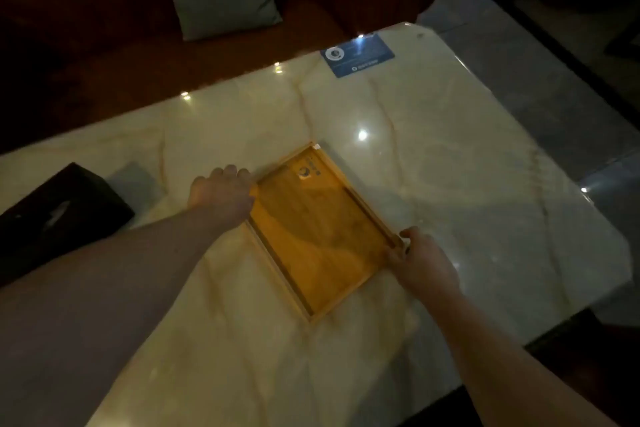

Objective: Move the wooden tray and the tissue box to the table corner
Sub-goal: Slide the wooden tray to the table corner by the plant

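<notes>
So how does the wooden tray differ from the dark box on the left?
The tray is light orange wood, shallow and open; the tissue box is black, taller and closed, with a slot on top. Both hands, left hand and right hand, grip the tray, while the box sits untouched. Both rest on the marble table.

Two forearms in view, both bare to the frame edge: no sleeves, watch, rings or gloves. Left hand (pixel 221 196) and right hand (pixel 420 262) bare.
</notes>
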